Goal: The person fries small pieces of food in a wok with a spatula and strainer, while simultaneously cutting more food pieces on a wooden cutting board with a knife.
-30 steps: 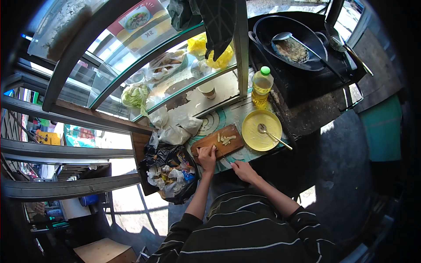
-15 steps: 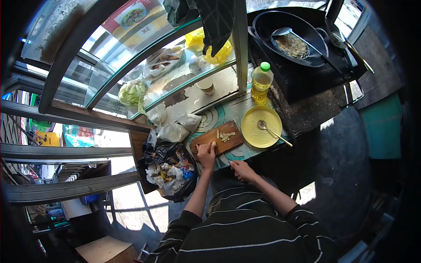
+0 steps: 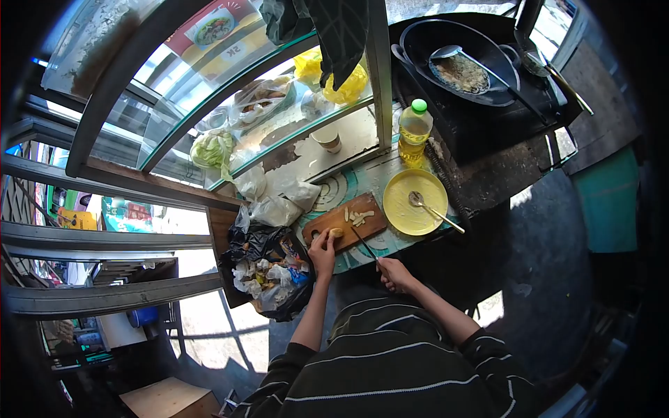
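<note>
A wooden cutting board [image 3: 327, 227] lies on the counter, with several pale yellowish cut pieces [image 3: 359, 219] on its upper half. My left hand [image 3: 322, 255] pinches a rounded pale piece of food [image 3: 337, 233] at the board's lower left part. In my right hand [image 3: 397, 276] is a knife [image 3: 366, 244], held by the handle. Its blade points up and left, its tip over the board's lower right edge, apart from the pale piece. Right of the board sits a yellow plate [image 3: 397, 209] with a metal spoon [image 3: 435, 212] in it.
A bottle of yellow oil [image 3: 414, 132] with a green cap stands behind the plate. Beyond it, a black wok [image 3: 481, 42] on the stove holds a ladle and oily contents. Left of the board hangs a black trash bag [image 3: 244, 244]; a glass case [image 3: 265, 132] borders the counter.
The knife has swung away from the pale piece, its blade now visible to the right of it. My right hand has shifted slightly right and down; my left fingers have lifted the piece a little.
</note>
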`<state>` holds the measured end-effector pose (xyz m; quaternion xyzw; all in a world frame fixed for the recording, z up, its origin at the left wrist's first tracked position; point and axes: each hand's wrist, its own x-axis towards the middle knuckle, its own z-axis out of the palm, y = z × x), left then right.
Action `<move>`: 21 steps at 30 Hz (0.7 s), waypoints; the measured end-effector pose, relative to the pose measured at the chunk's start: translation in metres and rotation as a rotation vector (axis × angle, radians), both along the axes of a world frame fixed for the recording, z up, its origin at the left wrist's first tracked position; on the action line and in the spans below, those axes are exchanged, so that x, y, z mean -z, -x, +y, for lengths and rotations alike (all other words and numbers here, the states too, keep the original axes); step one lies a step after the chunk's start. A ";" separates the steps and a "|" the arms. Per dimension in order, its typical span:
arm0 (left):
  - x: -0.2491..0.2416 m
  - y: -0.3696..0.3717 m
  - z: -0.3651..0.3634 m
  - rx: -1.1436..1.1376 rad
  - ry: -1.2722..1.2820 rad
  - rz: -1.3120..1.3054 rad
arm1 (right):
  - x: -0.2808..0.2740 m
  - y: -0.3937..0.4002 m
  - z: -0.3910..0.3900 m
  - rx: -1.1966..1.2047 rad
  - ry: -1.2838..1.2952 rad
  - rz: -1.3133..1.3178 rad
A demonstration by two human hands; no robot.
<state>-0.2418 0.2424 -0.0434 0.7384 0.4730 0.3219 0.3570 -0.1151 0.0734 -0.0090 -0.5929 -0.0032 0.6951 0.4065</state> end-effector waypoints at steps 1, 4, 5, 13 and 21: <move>-0.001 0.004 0.000 0.010 0.041 0.004 | -0.001 -0.001 0.001 -0.019 0.007 -0.079; 0.001 0.011 0.002 0.015 0.079 0.103 | 0.007 0.001 0.000 -0.138 -0.147 -0.385; 0.003 0.011 0.002 0.009 0.078 0.104 | 0.006 0.004 0.000 -0.144 -0.150 -0.384; 0.007 0.002 -0.009 0.027 -0.081 0.117 | -0.021 0.013 0.009 -0.395 -0.272 -0.977; -0.002 -0.003 -0.014 0.050 -0.167 0.103 | -0.025 0.012 0.004 -0.400 -0.264 -1.062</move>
